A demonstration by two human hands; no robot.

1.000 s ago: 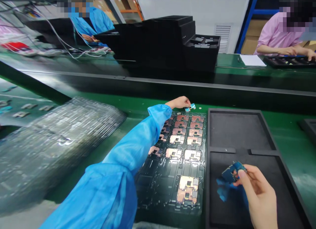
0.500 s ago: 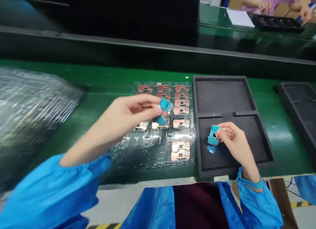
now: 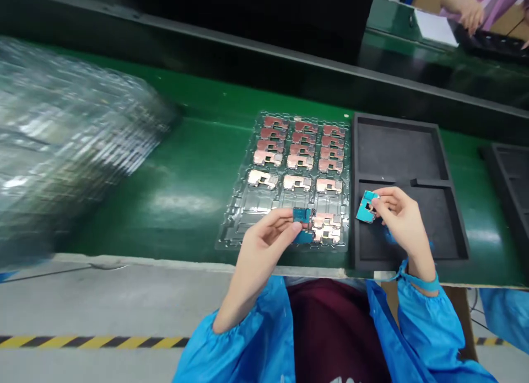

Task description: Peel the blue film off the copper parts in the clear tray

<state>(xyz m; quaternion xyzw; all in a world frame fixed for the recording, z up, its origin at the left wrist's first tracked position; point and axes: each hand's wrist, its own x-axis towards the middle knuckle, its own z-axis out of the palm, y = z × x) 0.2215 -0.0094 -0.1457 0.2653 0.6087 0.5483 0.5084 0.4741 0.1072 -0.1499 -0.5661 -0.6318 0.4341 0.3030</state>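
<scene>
My left hand (image 3: 264, 245) is closed on a small blue circuit board (image 3: 302, 215), held just above the near edge of a clear plastic tray (image 3: 243, 217). The tray holds several copper-coloured shield parts (image 3: 298, 163) in rows. My right hand (image 3: 399, 217) pinches a second small blue circuit board (image 3: 366, 206) over the near compartment of a black foam tray (image 3: 454, 228). A blue piece lies under that hand, mostly hidden.
A blurred stack of clear plastic trays (image 3: 70, 135) sits on the green belt at the left. Another black tray (image 3: 510, 179) lies at the right edge. Beyond a black rail (image 3: 248, 41), another person's hands (image 3: 469, 11) rest by a tray and white paper (image 3: 432, 27).
My left hand has come back from the tray's far edge to its near edge with the blue board. My right hand stays over the black tray. The view has tilted downward.
</scene>
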